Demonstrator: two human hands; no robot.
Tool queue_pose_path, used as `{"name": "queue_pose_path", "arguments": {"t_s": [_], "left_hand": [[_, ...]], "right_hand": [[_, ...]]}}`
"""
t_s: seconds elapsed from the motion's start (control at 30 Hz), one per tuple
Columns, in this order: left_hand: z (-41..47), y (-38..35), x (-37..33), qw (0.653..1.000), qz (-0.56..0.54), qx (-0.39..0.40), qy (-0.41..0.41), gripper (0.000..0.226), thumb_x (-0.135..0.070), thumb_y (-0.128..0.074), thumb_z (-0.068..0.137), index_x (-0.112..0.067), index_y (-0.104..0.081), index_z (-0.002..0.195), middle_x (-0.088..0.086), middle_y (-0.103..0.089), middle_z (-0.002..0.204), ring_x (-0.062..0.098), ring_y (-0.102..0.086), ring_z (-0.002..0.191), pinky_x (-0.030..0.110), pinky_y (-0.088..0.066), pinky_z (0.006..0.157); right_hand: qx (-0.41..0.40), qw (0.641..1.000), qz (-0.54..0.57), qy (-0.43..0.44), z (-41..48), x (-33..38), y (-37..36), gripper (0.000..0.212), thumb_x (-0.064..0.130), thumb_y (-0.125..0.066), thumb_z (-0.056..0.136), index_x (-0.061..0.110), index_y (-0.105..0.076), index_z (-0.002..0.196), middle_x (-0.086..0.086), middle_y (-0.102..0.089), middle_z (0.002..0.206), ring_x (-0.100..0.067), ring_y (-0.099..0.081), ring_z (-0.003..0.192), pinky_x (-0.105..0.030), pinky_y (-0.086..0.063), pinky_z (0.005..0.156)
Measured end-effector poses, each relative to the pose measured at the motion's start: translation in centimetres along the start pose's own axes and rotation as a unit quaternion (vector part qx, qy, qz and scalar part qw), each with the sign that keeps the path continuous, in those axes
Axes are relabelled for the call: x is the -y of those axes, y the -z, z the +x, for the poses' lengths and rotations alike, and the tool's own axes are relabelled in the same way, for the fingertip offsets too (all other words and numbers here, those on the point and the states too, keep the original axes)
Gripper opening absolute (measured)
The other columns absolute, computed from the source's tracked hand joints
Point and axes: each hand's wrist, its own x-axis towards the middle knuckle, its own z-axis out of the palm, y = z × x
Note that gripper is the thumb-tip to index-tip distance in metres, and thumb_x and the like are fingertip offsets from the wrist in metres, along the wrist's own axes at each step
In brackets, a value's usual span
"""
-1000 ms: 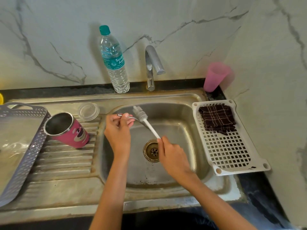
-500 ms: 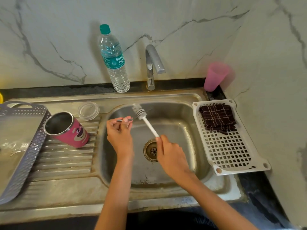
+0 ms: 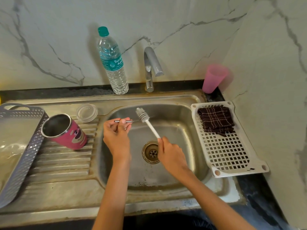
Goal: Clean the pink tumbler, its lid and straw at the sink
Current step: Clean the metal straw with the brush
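Over the steel sink basin (image 3: 182, 163), my left hand (image 3: 116, 136) pinches a thin metal straw (image 3: 118, 121) that lies level, its right end at the bristles of a white bottle brush (image 3: 146, 121). My right hand (image 3: 171, 155) grips the brush's handle, which slants up to the left. The pink tumbler (image 3: 66, 131) rests tilted on the ribbed drainboard, its open mouth facing up and left. Its clear lid (image 3: 87, 112) lies flat just behind it.
A grey perforated tray (image 3: 20, 163) leans at the left. A water bottle (image 3: 113, 62) and the tap (image 3: 151, 67) stand at the back. A pink plastic cup (image 3: 213, 78) sits in the right corner. A white rack (image 3: 229, 155) holds a dark checked cloth (image 3: 216, 120).
The brush head has slid up and to the left along the straw's end. Both hands shifted slightly. The tumbler and lid have not moved.
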Motion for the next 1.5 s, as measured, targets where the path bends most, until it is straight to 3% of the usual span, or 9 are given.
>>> {"name": "queue_pose_path", "arguments": {"t_s": [0.17, 0.4, 0.57, 0.77, 0.9, 1.07, 1.23, 1.37, 1.5], "left_hand": [[-0.1, 0.1, 0.4, 1.000, 0.018, -0.011, -0.002, 0.022, 0.003, -0.052, 0.096, -0.017, -0.049, 0.087, 0.006, -0.070, 0.089, 0.016, -0.071, 0.088, 0.029, -0.058, 0.083], [0.1, 0.3, -0.5, 1.000, 0.004, 0.002, -0.012, 0.021, 0.001, -0.051, 0.097, -0.019, -0.049, 0.090, 0.006, -0.070, 0.091, 0.017, -0.070, 0.088, 0.027, -0.057, 0.083], [0.8, -0.4, -0.6, 1.000, 0.014, 0.002, -0.014, 0.021, 0.002, -0.052, 0.097, -0.019, -0.049, 0.090, 0.006, -0.068, 0.090, 0.013, -0.070, 0.087, 0.030, -0.057, 0.086], [0.9, -0.3, -0.7, 1.000, 0.018, 0.014, -0.016, 0.020, 0.001, -0.051, 0.097, -0.019, -0.049, 0.091, 0.010, -0.069, 0.092, 0.016, -0.070, 0.088, 0.029, -0.057, 0.085], [1.3, -0.6, -0.1, 0.999, 0.028, 0.016, 0.000, 0.020, 0.001, -0.051, 0.097, -0.018, -0.049, 0.091, 0.010, -0.068, 0.091, 0.015, -0.070, 0.089, 0.033, -0.057, 0.088], [0.9, -0.7, -0.1, 0.999, 0.033, 0.028, -0.002, 0.018, 0.000, -0.050, 0.098, -0.017, -0.050, 0.092, 0.011, -0.070, 0.093, 0.023, -0.070, 0.093, 0.028, -0.057, 0.085], [1.2, -0.9, 0.0, 1.000, 0.018, 0.017, 0.016, 0.016, 0.001, -0.051, 0.097, -0.015, -0.050, 0.092, 0.010, -0.069, 0.090, 0.018, -0.069, 0.090, 0.031, -0.057, 0.087], [1.2, -0.4, -0.5, 1.000, 0.016, 0.022, 0.007, 0.017, 0.000, -0.050, 0.098, -0.016, -0.049, 0.092, 0.016, -0.069, 0.097, 0.020, -0.070, 0.093, 0.028, -0.058, 0.084], [1.6, -0.4, -0.6, 0.999, -0.013, -0.002, 0.040, 0.017, -0.003, -0.057, 0.096, -0.016, -0.048, 0.089, 0.011, -0.070, 0.092, 0.021, -0.071, 0.093, 0.027, -0.058, 0.082]], "right_hand": [[-0.023, 0.999, 0.007, 0.034, 0.4, 0.5, 1.0, 0.033, 0.038, -0.025, 0.104, 0.017, -0.047, 0.091, 0.003, -0.050, 0.058, -0.015, -0.049, 0.045, -0.029, -0.039, 0.044], [0.000, 0.999, 0.009, -0.036, 1.6, -0.8, 0.6, 0.038, 0.037, -0.025, 0.104, 0.011, -0.053, 0.099, 0.002, -0.051, 0.061, -0.016, -0.050, 0.051, -0.032, -0.045, 0.051], [-0.008, 0.999, 0.004, 0.054, 0.3, 0.8, 0.5, 0.037, 0.040, -0.025, 0.103, 0.014, -0.049, 0.094, -0.007, -0.058, 0.063, -0.030, -0.059, 0.054, -0.041, -0.049, 0.050], [-0.018, 0.999, 0.004, -0.037, 2.1, -1.4, 1.1, 0.032, 0.033, -0.026, 0.105, 0.014, -0.049, 0.095, 0.005, -0.049, 0.059, -0.007, -0.046, 0.046, -0.016, -0.030, 0.039], [-0.013, 0.997, 0.002, 0.070, -0.2, 0.1, 0.3, 0.032, 0.037, -0.026, 0.104, 0.017, -0.048, 0.093, 0.006, -0.049, 0.056, -0.012, -0.048, 0.042, -0.024, -0.038, 0.041], [-0.024, 1.000, -0.002, -0.018, 1.6, -1.7, 0.8, 0.032, 0.035, -0.026, 0.105, 0.014, -0.048, 0.094, 0.005, -0.050, 0.057, -0.008, -0.049, 0.044, -0.018, -0.037, 0.040], [-0.023, 0.997, -0.030, 0.069, 0.0, 0.0, 0.2, 0.033, 0.038, -0.024, 0.104, 0.016, -0.046, 0.094, 0.005, -0.048, 0.056, -0.017, -0.051, 0.044, -0.028, -0.041, 0.042], [-0.031, 0.998, -0.020, -0.045, 2.7, -2.3, 0.9, 0.036, 0.032, -0.025, 0.105, 0.009, -0.052, 0.103, 0.004, -0.050, 0.058, -0.009, -0.047, 0.043, -0.017, -0.036, 0.038], [-0.037, 0.998, -0.019, 0.037, 1.1, -0.7, 0.9, 0.034, 0.033, -0.024, 0.105, 0.012, -0.049, 0.099, 0.009, -0.045, 0.055, -0.006, -0.043, 0.039, -0.019, -0.033, 0.035]]}}
